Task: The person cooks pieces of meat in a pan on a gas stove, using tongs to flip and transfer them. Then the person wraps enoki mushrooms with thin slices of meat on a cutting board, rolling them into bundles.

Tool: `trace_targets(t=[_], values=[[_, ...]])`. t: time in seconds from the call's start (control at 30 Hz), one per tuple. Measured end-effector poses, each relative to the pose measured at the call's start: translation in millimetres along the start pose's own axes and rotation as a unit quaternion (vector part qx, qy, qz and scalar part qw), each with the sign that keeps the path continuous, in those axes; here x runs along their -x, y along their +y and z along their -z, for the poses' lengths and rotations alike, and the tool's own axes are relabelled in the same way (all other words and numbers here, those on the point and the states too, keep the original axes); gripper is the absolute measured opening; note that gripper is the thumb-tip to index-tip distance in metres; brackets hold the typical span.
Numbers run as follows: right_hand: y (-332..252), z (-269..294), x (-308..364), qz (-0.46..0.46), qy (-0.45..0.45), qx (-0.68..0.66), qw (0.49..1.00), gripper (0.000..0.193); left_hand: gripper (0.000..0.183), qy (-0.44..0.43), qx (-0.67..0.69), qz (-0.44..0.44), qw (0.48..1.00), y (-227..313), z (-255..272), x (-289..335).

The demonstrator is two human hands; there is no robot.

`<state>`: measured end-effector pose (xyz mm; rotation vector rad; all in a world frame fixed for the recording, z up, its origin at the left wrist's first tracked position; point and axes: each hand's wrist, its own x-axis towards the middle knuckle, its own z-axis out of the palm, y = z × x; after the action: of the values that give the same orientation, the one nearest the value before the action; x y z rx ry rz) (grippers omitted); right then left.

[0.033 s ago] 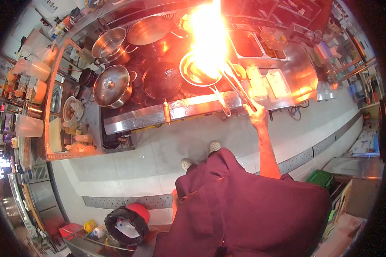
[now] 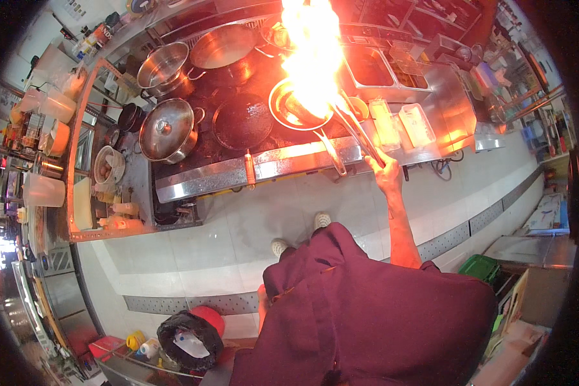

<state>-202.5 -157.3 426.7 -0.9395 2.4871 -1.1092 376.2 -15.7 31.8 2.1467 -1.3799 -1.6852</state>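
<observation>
My right hand (image 2: 386,172) is closed around the near end of long metal tongs (image 2: 359,132). Their far ends reach into the flame at the right side of a frying pan (image 2: 275,106) and are lost in the glare. Tall bright fire (image 2: 312,58) rises from that pan and hides much of its inside. The pan's handle (image 2: 330,152) points toward me over the stove's front edge, with no hand on it. Low by my dark red apron (image 2: 379,302), only a sliver of my left hand (image 2: 262,297) shows; its fingers are hidden.
Left of the burning pan sits a dark flat pan (image 2: 243,121), then a lidded pot (image 2: 166,132). Large pots (image 2: 222,55) stand behind. White containers (image 2: 417,125) and metal food wells (image 2: 368,66) are to the right. Behind me is a black-lined bin (image 2: 190,338).
The fire has become somewhat narrower and less glaring, so the pots behind show more clearly. My hands, the tongs and the pan stay in place.
</observation>
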Motion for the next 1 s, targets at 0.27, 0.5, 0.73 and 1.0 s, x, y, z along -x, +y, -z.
trace_targets(t=[0.27, 0.5, 0.73, 1.0], values=[[6, 0, -5, 0.026, 0.017, 0.005, 1.0, 0.054, 0.042, -0.022, -0.029, -0.016, 0.999, 11, 8, -3], [19, -3, -3, 0.027, -0.006, -0.013, 1.0, 0.059, 0.041, -0.03, -0.042, -0.044, 0.998, 33, 15, -8], [19, -2, 1, 0.029, -0.011, -0.005, 1.0, 0.057, 0.036, -0.016, -0.083, -0.076, 0.994, 32, 12, -25], [30, 5, 2, 0.014, -0.013, 0.024, 1.0, 0.056, 0.041, 0.001, -0.106, -0.057, 0.993, 41, 13, -30]])
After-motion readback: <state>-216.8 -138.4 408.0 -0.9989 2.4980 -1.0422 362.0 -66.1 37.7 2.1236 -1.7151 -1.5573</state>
